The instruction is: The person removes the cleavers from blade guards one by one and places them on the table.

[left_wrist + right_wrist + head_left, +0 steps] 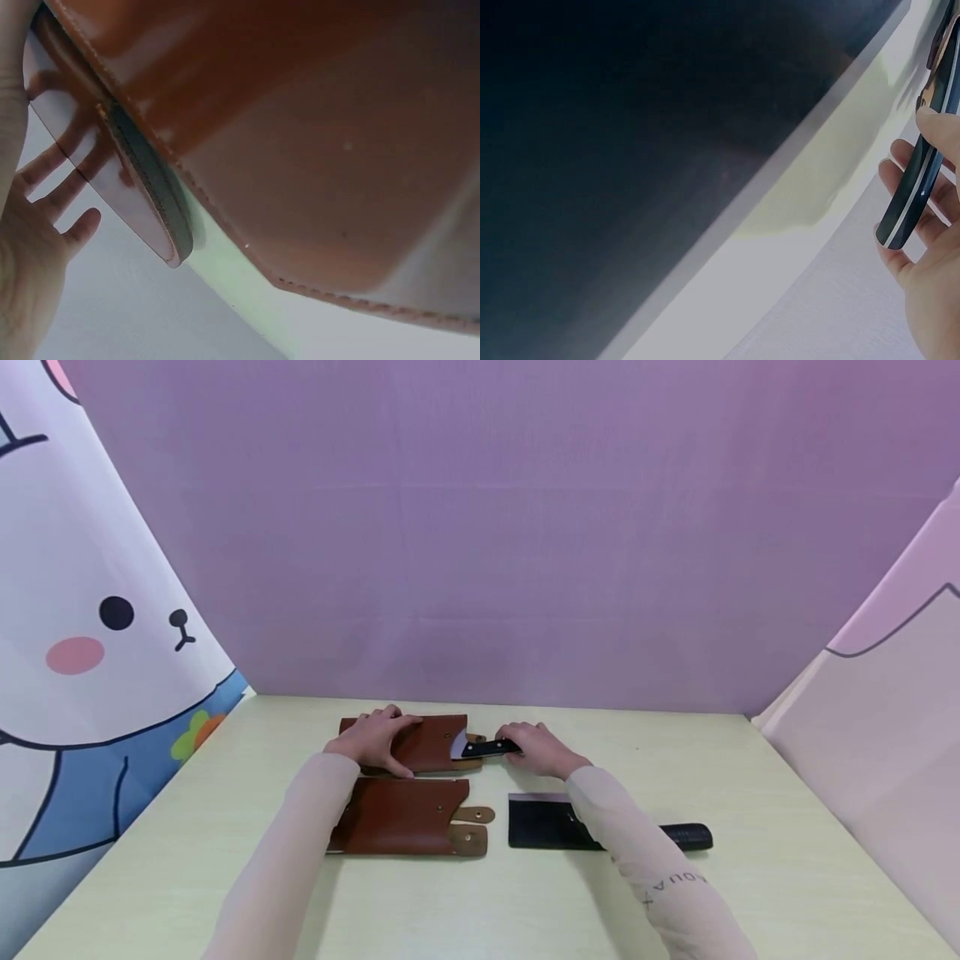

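Observation:
A brown leather knife sheath (pixel 431 743) lies at the back of the table. My left hand (pixel 372 742) rests across its left part with fingers spread, the thumb along the near edge. Beyond that sheath the fingers (pixel 56 180) look straight and apart in the left wrist view. With my right hand (pixel 542 750) I grip the black riveted handle of a knife (pixel 487 748). A short piece of its pale blade shows at the sheath's right end; the rest is hidden inside. In the right wrist view, thumb and fingers curl round the handle (pixel 911 195).
Nearer to me lies a second brown sheath (pixel 401 818) with two snap straps at its right end. To its right is a black-bladed cleaver (pixel 542 824), partly covered by my right sleeve (pixel 630 843). A purple backdrop (pixel 480 543) stands behind the table.

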Demonstrator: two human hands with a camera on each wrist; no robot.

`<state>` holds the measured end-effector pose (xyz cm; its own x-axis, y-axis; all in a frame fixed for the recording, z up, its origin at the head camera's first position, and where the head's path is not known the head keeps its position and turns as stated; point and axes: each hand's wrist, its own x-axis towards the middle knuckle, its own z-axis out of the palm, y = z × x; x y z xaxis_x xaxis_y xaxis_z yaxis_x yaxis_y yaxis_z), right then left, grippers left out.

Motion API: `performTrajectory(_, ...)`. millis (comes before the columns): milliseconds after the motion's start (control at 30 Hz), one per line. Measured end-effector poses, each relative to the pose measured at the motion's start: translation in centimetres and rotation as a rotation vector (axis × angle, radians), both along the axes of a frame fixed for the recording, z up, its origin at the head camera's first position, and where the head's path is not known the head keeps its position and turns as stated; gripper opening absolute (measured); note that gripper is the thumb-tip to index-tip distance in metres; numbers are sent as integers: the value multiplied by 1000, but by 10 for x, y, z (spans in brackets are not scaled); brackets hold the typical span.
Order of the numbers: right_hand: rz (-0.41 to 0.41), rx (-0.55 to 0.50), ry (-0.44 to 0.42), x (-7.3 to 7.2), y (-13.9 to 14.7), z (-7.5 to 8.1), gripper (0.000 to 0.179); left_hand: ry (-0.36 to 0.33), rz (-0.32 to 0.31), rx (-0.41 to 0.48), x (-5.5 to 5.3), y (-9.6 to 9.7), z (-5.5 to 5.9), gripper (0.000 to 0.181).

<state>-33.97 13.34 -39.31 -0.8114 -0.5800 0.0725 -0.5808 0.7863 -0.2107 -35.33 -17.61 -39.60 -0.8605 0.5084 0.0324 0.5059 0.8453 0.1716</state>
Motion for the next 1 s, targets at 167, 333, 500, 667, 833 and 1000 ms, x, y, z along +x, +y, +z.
performTrajectory(167, 10, -21, 13, 2, 1, 3, 27, 15, -10, 3, 1, -1, 5, 101)
performTrajectory(333, 19, -28, 37, 2, 1, 4, 27, 18, -13, 0, 3, -1, 12, 102)
performTrajectory(500, 27, -55, 47, 2, 1, 6, 25, 31, -16, -17, 6, -2, 17, 101)
performTrajectory(667, 40, -72, 57, 3, 1, 7, 25, 38, -24, -16, 11, -2, 23, 99)
performTrajectory(833, 55, -94, 66, 5, 2, 9, 24, 36, -24, -14, 14, -1, 27, 99)
performTrajectory(1000, 79, -115, 90, 5, 5, 9, 22, 28, -10, -20, 13, -1, 27, 100)
